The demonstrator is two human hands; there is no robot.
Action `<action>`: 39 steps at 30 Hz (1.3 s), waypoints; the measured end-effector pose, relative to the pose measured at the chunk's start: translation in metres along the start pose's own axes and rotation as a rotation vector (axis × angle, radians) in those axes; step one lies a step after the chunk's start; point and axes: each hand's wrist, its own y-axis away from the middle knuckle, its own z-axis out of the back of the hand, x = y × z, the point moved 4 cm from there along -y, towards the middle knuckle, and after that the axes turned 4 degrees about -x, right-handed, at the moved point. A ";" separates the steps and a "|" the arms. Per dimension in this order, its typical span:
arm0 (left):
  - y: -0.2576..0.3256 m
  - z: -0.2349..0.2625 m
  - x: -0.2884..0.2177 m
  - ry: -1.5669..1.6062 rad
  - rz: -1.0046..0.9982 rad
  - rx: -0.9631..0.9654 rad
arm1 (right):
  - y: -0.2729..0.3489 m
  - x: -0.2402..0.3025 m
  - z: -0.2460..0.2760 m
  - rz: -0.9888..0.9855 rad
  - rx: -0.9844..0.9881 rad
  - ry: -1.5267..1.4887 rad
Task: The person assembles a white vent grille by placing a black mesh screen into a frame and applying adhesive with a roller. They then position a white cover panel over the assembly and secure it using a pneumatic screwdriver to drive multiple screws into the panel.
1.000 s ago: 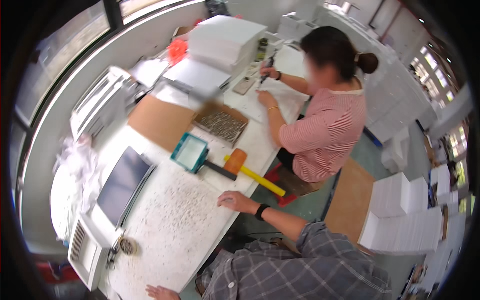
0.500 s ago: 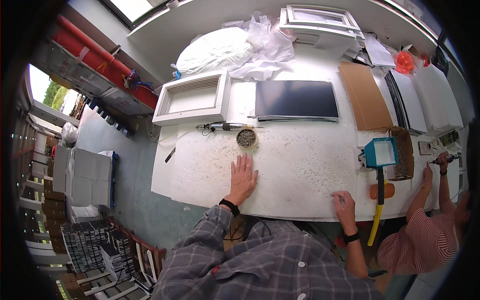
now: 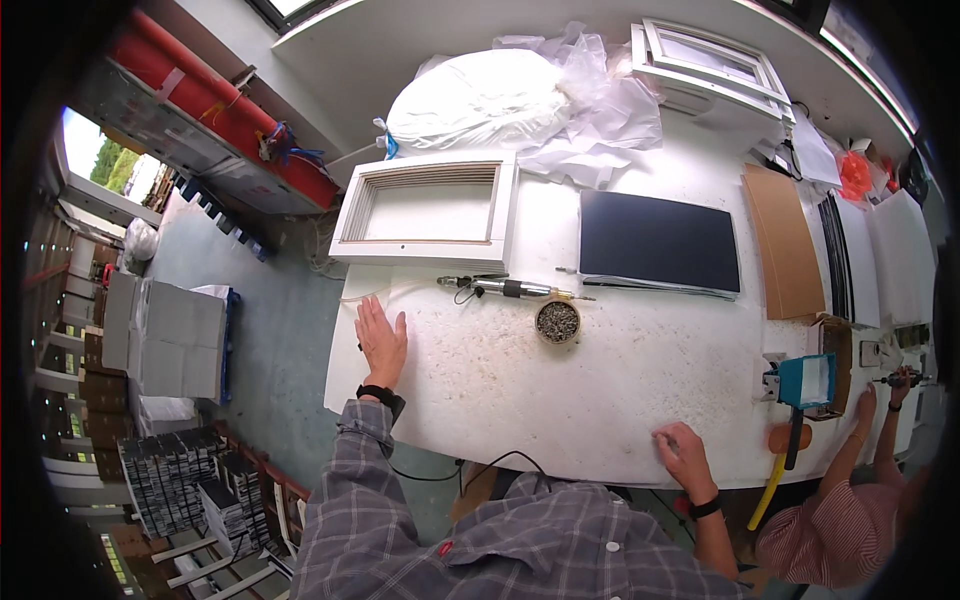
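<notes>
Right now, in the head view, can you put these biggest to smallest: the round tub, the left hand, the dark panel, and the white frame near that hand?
1. White frame
2. Dark panel
3. Left hand
4. Round tub

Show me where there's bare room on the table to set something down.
Free table lies between the left hand and right hand, this side of the tub; another patch separates the dark panel from the right hand. Both carry specks. It's crowded around the teal tray and mallet, and between the power tool and frames.
</notes>
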 end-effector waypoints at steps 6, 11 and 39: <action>-0.148 0.016 -0.036 -0.079 -0.483 0.232 | -0.038 0.034 -0.023 0.014 0.046 -0.003; -0.176 0.018 -0.061 -0.024 -0.676 0.414 | -0.049 0.044 -0.028 -0.085 0.004 -0.006; 0.144 0.244 -0.202 0.447 -0.553 0.341 | -0.016 0.013 0.011 -0.267 0.006 -0.795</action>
